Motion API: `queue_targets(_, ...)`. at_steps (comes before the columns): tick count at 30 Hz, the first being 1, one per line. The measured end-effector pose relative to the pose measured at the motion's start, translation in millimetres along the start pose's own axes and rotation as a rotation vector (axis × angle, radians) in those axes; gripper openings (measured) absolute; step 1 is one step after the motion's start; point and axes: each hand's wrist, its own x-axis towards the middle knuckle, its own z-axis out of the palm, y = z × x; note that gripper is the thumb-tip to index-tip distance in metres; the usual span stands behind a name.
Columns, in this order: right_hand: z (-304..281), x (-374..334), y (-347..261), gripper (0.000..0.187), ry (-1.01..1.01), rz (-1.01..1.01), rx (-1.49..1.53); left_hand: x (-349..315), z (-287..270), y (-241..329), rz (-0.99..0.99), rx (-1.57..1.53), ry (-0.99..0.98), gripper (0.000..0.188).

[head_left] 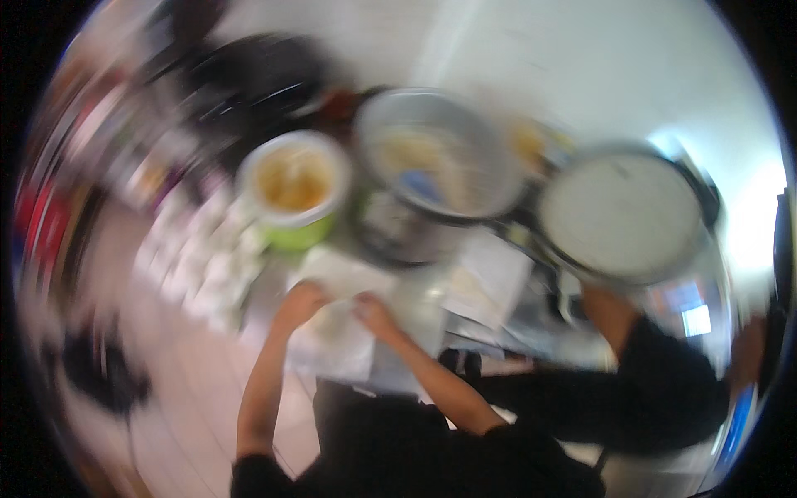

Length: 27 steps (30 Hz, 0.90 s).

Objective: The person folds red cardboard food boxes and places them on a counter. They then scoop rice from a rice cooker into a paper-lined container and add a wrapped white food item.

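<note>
Motion blur smears the whole view. My left hand (304, 301) and my right hand (372, 313) face each other over a white sheet (347, 358) on the work surface. The fingers of both hands look curled inward, and what they pinch is too blurred to make out. Between and just below them lies a pale, roundish thing (330, 322) on the sheet. Beyond my left hand stands a green container (300, 236) with a white rim, holding an orange-yellow food (290, 183).
Behind sits a large metal bowl (432, 108) with pale contents and something blue. Left is a heap of white bundles (207, 257). Right of me, a co-worker's arm (613, 319) reaches toward a big round pan (623, 216) with a whitish top. White sheets (488, 274) lie between us.
</note>
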Motion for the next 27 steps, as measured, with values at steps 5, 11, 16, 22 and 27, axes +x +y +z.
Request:
queue_targets(5,1,12,-28,0.047,-0.007,0.310,0.135,17,-27,0,0.016,-0.028,-0.128,0.033)
queue_targets(11,15,0,-55,0.069,0.187,0.782,0.245,61,0,-38,0.022,0.193,-0.298,0.033)
queue_targets(16,53,-65,-78,0.061,0.361,0.741,0.376,69,6,-38,0.086,0.242,-0.243,0.018)
queue_targets(22,14,-103,-137,0.064,0.239,0.240,0.111,62,-26,-13,0.081,0.037,-0.406,0.019)
queue_targets(27,-5,-102,-139,0.045,-0.262,-0.002,0.086,11,-15,-28,0.262,-0.152,-0.491,0.026)
